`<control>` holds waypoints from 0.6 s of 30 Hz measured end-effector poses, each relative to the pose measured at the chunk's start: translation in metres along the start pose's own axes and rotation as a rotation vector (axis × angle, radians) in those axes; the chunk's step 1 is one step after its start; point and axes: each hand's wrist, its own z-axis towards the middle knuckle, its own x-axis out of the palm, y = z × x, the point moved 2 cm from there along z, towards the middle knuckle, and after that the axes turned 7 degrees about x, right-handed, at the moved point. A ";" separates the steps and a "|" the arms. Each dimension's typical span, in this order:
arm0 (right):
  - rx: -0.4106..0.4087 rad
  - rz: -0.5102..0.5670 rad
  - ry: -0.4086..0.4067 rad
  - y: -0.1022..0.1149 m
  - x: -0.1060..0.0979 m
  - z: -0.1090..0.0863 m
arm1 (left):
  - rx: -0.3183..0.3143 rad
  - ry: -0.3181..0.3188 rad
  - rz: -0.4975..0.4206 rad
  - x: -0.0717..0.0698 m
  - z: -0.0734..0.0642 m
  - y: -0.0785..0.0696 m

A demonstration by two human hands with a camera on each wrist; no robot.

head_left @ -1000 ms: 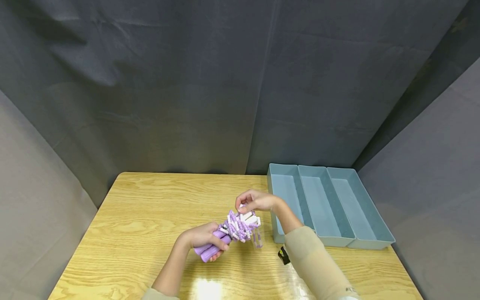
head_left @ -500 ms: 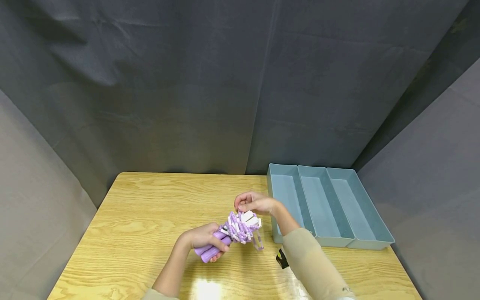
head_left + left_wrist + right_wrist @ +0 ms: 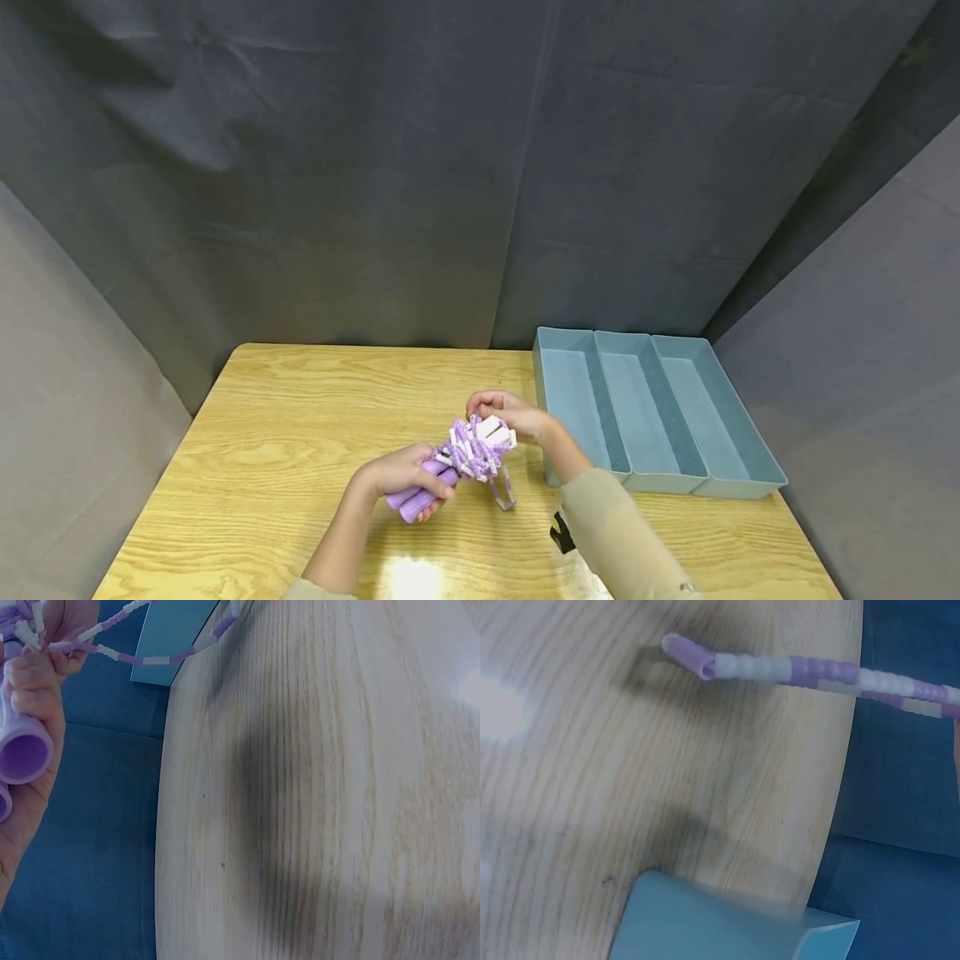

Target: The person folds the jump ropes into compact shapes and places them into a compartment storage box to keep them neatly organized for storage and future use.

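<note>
A beaded jump rope (image 3: 469,454) in purple and white is bunched up above the table, with its smooth purple handles (image 3: 420,497) together. My left hand (image 3: 405,473) grips both handles, thumb across the top; in the left wrist view a handle's hollow end (image 3: 24,756) faces the camera. At the far side of the bundle, my right hand (image 3: 510,412) has curled fingers pinching the rope, its fingertips partly hidden. From the bundle hangs a loose loop (image 3: 504,490), which crosses the right wrist view as a beaded strand (image 3: 817,675).
A blue-grey tray (image 3: 630,479) with three long compartments stands at the table's back right, close to my right forearm. Beside the right sleeve (image 3: 611,525) shows a small black item (image 3: 561,533) with a yellow mark. Dark curtains (image 3: 375,208) rise behind the wooden table (image 3: 315,400).
My right hand has moved a little left and down along the bundle's far side. The loose loop hangs lower and longer. My left hand has barely moved.
</note>
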 end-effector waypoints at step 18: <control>0.044 -0.205 -0.188 -0.017 -0.002 -0.004 | 0.078 -0.063 -0.025 -0.008 -0.005 -0.003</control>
